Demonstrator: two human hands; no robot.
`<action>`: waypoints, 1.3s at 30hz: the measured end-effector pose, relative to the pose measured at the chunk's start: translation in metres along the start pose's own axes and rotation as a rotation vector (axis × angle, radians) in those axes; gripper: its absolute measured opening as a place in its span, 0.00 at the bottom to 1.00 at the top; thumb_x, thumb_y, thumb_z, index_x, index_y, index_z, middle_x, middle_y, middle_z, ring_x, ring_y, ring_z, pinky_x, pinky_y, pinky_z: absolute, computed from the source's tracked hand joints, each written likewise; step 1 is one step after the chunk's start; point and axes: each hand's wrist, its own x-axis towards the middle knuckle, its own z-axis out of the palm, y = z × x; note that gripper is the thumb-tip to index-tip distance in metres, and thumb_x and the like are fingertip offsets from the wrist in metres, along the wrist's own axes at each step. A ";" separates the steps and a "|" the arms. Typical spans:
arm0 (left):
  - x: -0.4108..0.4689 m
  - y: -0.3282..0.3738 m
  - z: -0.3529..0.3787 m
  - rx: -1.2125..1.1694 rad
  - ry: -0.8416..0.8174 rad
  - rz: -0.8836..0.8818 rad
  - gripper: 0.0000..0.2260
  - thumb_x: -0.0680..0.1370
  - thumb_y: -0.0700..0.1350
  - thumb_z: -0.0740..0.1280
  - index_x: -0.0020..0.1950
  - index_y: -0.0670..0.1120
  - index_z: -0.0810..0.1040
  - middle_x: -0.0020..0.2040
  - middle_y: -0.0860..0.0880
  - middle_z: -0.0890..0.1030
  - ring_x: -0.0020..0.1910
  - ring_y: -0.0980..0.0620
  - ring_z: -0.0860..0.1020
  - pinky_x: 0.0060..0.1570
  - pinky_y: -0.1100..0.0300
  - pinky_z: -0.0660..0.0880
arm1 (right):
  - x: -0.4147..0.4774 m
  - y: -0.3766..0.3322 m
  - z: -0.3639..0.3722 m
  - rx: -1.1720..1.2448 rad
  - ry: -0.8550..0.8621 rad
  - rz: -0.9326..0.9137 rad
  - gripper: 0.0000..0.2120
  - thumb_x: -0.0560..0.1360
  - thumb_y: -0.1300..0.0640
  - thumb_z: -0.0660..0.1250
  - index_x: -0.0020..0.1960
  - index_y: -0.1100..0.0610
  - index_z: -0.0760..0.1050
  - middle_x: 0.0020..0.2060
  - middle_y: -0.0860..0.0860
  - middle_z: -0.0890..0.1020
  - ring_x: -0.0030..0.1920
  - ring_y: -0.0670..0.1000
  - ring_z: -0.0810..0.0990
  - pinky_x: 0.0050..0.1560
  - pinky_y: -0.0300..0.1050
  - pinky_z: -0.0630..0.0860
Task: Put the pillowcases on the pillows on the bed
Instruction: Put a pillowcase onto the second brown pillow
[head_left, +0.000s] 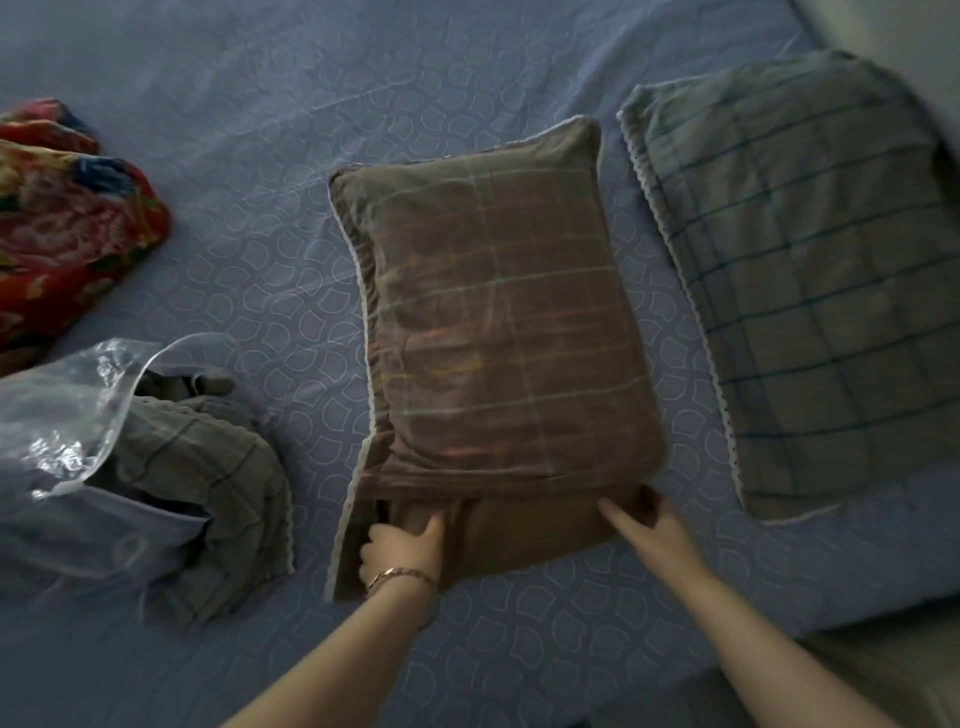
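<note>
A pillow in a brown checked pillowcase (498, 322) lies in the middle of the blue bed sheet (260, 156). Its open end faces me, with a plain brown flap (524, 535) hanging out at the near edge. My left hand (400, 551), with a bracelet on the wrist, has its fingers curled into the opening at the near left corner and grips the fabric. My right hand (649, 519) holds the near right corner of the flap. A second pillow in a grey checked pillowcase (810, 280) lies to the right.
A clear plastic bag (57, 431) with grey checked fabric (208, 493) spilling out lies at the near left. A red floral blanket (57, 223) is bunched at the far left. The bed's edge runs along the lower right.
</note>
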 end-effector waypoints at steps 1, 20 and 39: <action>0.000 -0.004 -0.002 0.021 -0.048 0.016 0.23 0.75 0.52 0.66 0.61 0.36 0.70 0.56 0.38 0.75 0.55 0.40 0.74 0.53 0.53 0.70 | -0.006 -0.005 0.008 0.020 -0.041 -0.028 0.25 0.70 0.59 0.72 0.65 0.61 0.69 0.56 0.51 0.75 0.56 0.49 0.75 0.54 0.33 0.68; 0.004 0.054 -0.031 1.045 -0.008 0.832 0.21 0.79 0.58 0.55 0.68 0.50 0.68 0.68 0.45 0.69 0.67 0.42 0.67 0.65 0.51 0.64 | -0.035 -0.128 0.024 -0.570 0.220 -0.382 0.26 0.63 0.46 0.72 0.55 0.59 0.70 0.54 0.58 0.78 0.54 0.60 0.76 0.47 0.46 0.70; -0.041 -0.002 -0.088 1.292 -0.485 1.406 0.11 0.72 0.48 0.63 0.51 0.47 0.77 0.52 0.46 0.80 0.54 0.43 0.76 0.55 0.56 0.72 | -0.071 -0.153 0.058 -0.671 0.272 -0.384 0.28 0.65 0.43 0.70 0.58 0.59 0.70 0.57 0.59 0.78 0.58 0.60 0.75 0.51 0.47 0.70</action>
